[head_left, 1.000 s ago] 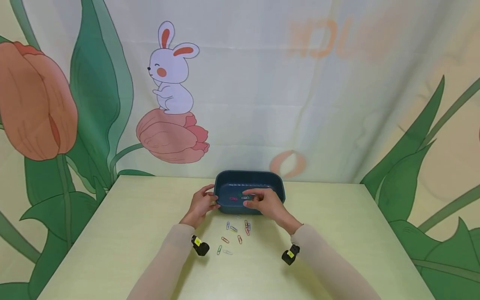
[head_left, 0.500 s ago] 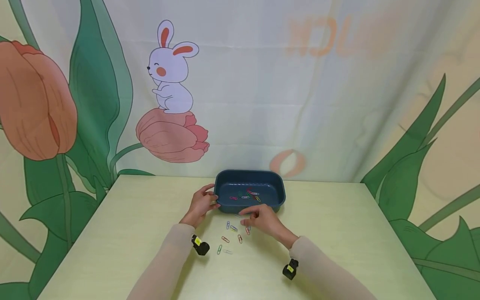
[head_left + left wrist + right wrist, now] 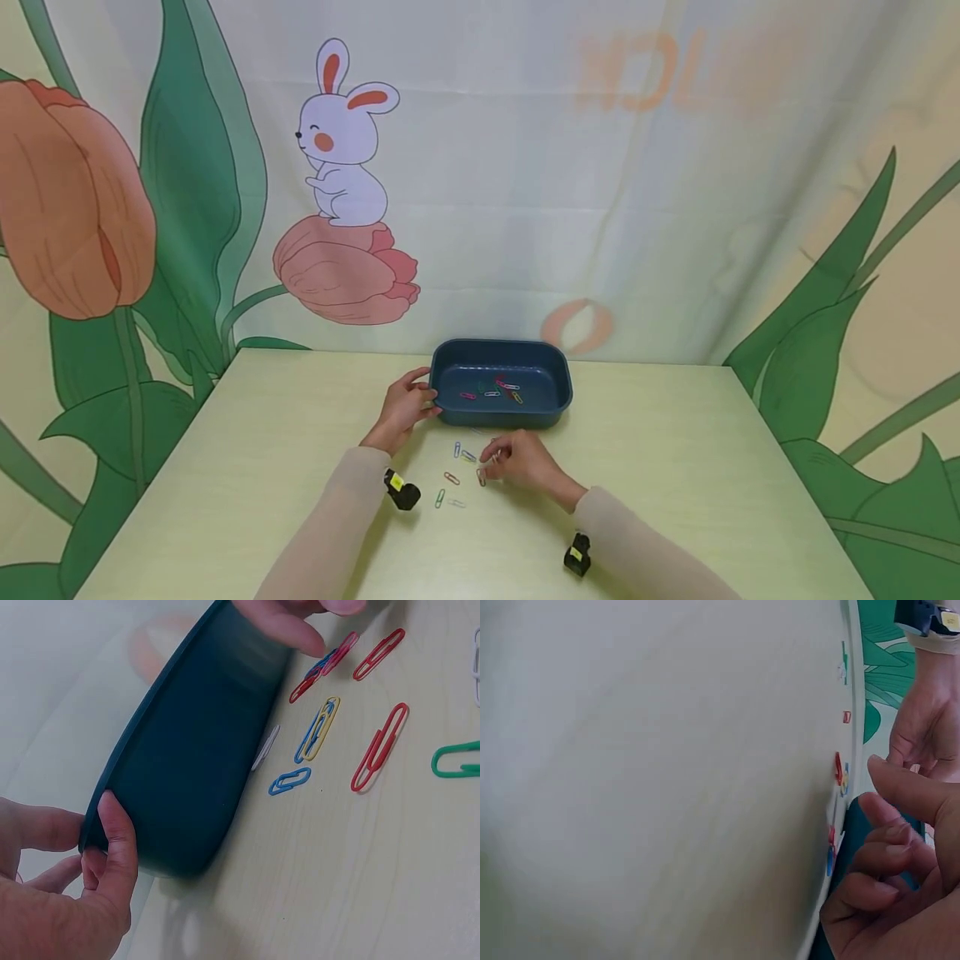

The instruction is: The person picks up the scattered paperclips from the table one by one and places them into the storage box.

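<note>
Gripping the left end of the bin (image 3: 501, 418), the left hand (image 3: 402, 412) steadied it near the table's far edge, with some clips inside. The right hand (image 3: 528, 462) hung low, thumb and fingertip apart, just beside a red clip (image 3: 482, 479) on the table (image 3: 660, 450); contact could not be told at this scale. A clean pick seemed to call for a light pinch across the wire, sparing the neighbouring clips (image 3: 322, 729). The bin's front wall stood close beyond; the widest room lay rightward.
</note>
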A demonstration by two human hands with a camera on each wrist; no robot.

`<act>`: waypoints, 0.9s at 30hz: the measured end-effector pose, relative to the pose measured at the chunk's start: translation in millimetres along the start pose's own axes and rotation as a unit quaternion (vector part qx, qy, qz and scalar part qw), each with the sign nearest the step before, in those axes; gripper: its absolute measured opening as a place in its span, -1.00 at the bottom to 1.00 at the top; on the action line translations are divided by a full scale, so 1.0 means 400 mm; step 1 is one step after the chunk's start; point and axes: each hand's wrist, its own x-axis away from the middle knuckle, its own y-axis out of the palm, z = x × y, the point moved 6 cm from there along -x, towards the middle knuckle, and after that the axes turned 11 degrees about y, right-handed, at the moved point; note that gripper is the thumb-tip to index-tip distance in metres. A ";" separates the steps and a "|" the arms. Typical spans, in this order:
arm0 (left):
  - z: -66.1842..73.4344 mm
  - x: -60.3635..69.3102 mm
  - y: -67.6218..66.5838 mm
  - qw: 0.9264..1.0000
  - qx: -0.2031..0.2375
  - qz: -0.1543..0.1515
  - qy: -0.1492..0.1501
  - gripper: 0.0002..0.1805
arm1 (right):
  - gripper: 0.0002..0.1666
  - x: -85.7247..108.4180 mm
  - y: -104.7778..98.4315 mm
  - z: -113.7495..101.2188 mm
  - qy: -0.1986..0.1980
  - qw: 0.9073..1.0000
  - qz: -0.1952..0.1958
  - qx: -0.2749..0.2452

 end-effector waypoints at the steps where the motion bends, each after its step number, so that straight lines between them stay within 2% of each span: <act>1: 0.000 0.000 0.000 1.000 -0.001 -0.001 0.002 -0.42 | -0.84 0.001 0.002 0.002 -0.001 1.000 0.002 0.000; 8: 0.002 0.003 0.001 1.000 -0.003 -0.003 0.009 -0.41 | -0.81 -0.005 0.015 0.019 0.025 0.999 0.015 0.029; 13: -0.002 0.000 -0.004 1.000 0.008 -0.003 0.013 -0.40 | -0.85 -0.006 0.024 0.014 0.018 0.999 0.019 0.046; 27: -0.006 -0.002 -0.006 1.000 0.011 -0.006 0.011 -0.40 | -0.90 0.009 0.026 0.010 0.032 0.999 -0.013 0.035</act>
